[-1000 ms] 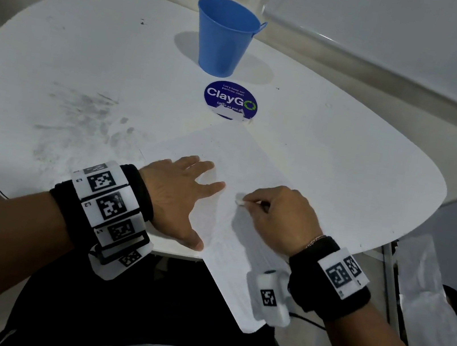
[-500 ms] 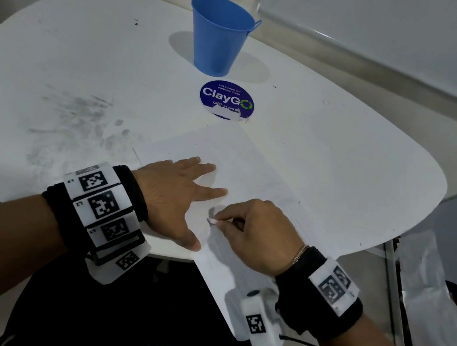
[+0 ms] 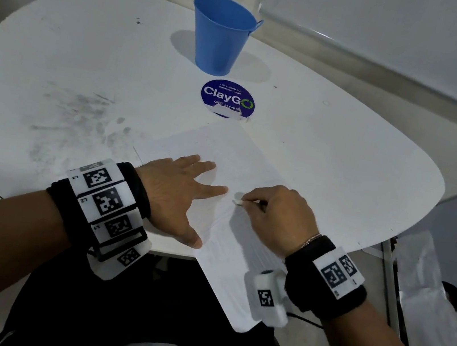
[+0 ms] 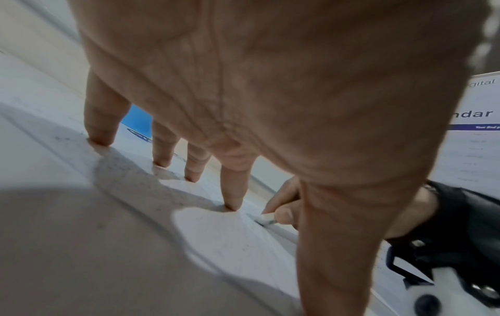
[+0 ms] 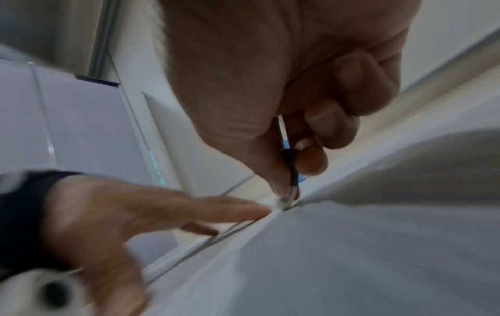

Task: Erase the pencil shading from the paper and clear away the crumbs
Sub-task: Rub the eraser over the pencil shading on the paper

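At nine o'clock on the white table (image 3: 326, 170) lies a grey graphite smudge (image 3: 78, 113), off the sheet and outside my present work. Moving right, my left hand (image 3: 176, 194) lies flat with fingers spread wide, fingertips (image 4: 232, 205) pressed on the paper (image 3: 233, 155) to pin it; it holds nothing. The paper sits at six o'clock, turned like a diamond, its near corner hanging past the table edge toward my lap. Just right of my left forefinger, my right hand (image 3: 274, 213) pinches a small white eraser (image 3: 238, 202), thumb and forefinger curled round it, its tip touching the sheet near the centre. The right wrist view shows a dark band on the eraser (image 5: 290, 177) and its pale end on the paper.

At twelve o'clock stand a round blue sticker (image 3: 227, 98) and, beyond it, a blue bucket (image 3: 220, 35), both well apart from my hands.

I judge the erasing to be well advanced: only faint grey traces show around the eraser, and most of the sheet reads pale. The last marks under the tip remain. Crumbs are too small to make out here; clearing them is not yet done, and the bucket is a likely place for them.
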`<state>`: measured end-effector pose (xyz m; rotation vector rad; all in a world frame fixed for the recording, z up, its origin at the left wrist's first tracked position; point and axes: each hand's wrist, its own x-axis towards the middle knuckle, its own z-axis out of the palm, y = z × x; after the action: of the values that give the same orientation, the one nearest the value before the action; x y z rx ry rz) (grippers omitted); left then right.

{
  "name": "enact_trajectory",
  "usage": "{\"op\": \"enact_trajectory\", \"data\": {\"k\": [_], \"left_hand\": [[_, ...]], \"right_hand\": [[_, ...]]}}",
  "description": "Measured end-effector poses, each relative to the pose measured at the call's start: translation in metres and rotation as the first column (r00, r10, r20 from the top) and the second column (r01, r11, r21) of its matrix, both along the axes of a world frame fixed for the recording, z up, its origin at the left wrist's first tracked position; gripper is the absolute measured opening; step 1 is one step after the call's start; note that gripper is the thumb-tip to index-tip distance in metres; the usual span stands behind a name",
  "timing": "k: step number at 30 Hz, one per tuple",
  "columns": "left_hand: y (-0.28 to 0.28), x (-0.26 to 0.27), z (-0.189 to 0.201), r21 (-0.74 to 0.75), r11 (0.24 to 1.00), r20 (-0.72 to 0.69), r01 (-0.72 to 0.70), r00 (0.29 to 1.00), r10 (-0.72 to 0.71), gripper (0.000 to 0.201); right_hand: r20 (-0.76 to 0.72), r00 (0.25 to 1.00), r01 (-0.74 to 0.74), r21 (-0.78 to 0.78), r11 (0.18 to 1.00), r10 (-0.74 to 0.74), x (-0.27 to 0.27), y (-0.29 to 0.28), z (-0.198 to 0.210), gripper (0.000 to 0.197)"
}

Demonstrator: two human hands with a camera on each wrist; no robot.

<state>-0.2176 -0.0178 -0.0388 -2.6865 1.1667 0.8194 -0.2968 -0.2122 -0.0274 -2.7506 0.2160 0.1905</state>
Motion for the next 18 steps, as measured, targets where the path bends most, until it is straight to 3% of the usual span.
{"op": "enact_trajectory", "data": {"k": [4, 9, 11, 14, 18], "left_hand": [[0.0, 0.0, 0.0, 0.001, 1.0, -0.013, -0.005, 1.0, 0.005, 0.106], [0.0, -0.001, 0.0, 0.011, 1.0, 0.002, 0.0, 1.0, 0.0, 0.105], [-0.001, -0.001, 0.0, 0.016, 1.0, 0.004, 0.0, 1.0, 0.0, 0.105], [-0.001, 0.0, 0.0, 0.024, 1.0, -0.003, 0.0, 1.0, 0.0, 0.106], [-0.001, 0.0, 0.0, 0.019, 1.0, 0.004, -0.003, 1.0, 0.003, 0.105]], "right_hand": [[-0.055, 0.985, -0.164, 0.03, 0.986, 0.166, -0.012, 0.02, 0.002, 0.02], [-0.002, 1.0, 0.016, -0.026, 1.0, -0.016, 0.002, -0.001, 0.002, 0.021], [0.008, 0.999, -0.033, -0.062, 0.998, 0.034, -0.002, 0.006, 0.0, 0.022], [-0.078, 0.977, -0.199, 0.012, 0.98, 0.2, -0.014, 0.024, 0.004, 0.02], [-0.043, 0.996, -0.082, -0.039, 0.996, 0.08, -0.003, 0.008, 0.007, 0.02]]}}
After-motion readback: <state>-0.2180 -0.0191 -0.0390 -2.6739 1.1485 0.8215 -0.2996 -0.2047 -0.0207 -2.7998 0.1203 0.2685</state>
